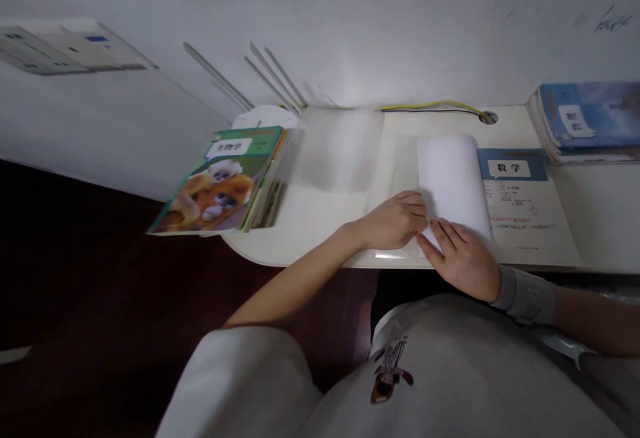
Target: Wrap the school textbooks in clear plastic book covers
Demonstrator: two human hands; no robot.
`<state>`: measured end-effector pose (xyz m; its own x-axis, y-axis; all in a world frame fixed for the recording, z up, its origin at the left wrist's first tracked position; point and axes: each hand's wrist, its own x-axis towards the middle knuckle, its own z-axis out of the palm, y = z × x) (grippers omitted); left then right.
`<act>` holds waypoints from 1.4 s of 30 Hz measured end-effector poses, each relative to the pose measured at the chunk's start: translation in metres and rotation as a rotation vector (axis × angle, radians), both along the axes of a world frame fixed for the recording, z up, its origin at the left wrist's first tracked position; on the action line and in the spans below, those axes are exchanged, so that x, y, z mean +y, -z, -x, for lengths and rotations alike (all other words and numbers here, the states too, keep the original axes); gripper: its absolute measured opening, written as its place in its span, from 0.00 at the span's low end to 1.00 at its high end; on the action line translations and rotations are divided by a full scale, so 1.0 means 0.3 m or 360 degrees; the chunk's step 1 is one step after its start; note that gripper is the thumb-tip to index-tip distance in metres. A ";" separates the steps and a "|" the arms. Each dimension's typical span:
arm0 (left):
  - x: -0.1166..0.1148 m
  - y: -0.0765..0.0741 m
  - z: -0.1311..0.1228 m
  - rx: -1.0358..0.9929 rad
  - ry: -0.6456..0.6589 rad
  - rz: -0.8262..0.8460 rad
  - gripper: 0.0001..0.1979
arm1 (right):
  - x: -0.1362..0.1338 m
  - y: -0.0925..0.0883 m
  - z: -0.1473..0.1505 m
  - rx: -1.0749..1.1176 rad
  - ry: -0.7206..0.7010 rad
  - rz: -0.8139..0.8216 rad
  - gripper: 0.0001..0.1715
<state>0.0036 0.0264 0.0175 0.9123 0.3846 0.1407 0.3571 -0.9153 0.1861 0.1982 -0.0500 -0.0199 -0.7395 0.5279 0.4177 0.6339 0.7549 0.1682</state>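
Note:
A mathematics textbook with a blue band across its top lies on the desk in front of me. A blank white sheet covers its left part; I cannot tell whether it belongs to the book. My left hand is closed, its curled fingers at the sheet's lower left edge, and what they pinch is hidden. My right hand lies flat with fingers stretched out on the sheet's lower part, near the left fingertips. Left of the sheet, a clear film seems to lie on the desk.
A stack of books with a biology textbook on top stands at the desk's left end. Beside it lies a blurred translucent sheet. More books, topped by a blue physics textbook, are at the right. A yellow cable runs along the wall.

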 end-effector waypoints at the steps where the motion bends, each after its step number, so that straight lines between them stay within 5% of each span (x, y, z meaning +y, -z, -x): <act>1: 0.000 -0.002 -0.001 -0.0011 0.0004 0.0013 0.13 | 0.000 -0.001 -0.001 -0.0009 0.0019 -0.0001 0.19; 16: -0.010 -0.013 0.018 -0.0103 0.0075 0.0156 0.16 | 0.004 0.006 0.002 -0.0139 0.0118 -0.0108 0.19; 20: -0.020 0.017 -0.015 -0.0110 -0.0100 -0.0095 0.14 | -0.015 0.005 0.021 -0.0076 0.0059 -0.0030 0.19; 24: -0.030 0.068 -0.041 -0.0006 -0.0258 -0.0340 0.11 | 0.002 -0.062 -0.022 -0.0064 -0.0118 0.0274 0.20; 27: -0.060 0.089 -0.050 0.0007 -0.0396 -0.0474 0.11 | 0.128 -0.119 -0.125 0.0087 -0.0287 0.0473 0.28; 29: -0.105 0.092 -0.073 -0.0062 -0.0521 -0.0533 0.13 | 0.276 -0.120 -0.198 0.0332 -0.0079 0.0477 0.27; 35: -0.276 0.108 -0.248 -0.0243 -0.0392 -0.0503 0.24 | 0.702 0.043 -0.239 0.1096 0.0415 0.0667 0.39; 42: -0.256 0.180 -0.308 -0.0046 -0.0651 -0.0621 0.22 | 0.707 0.134 -0.160 0.1235 0.0371 0.0915 0.33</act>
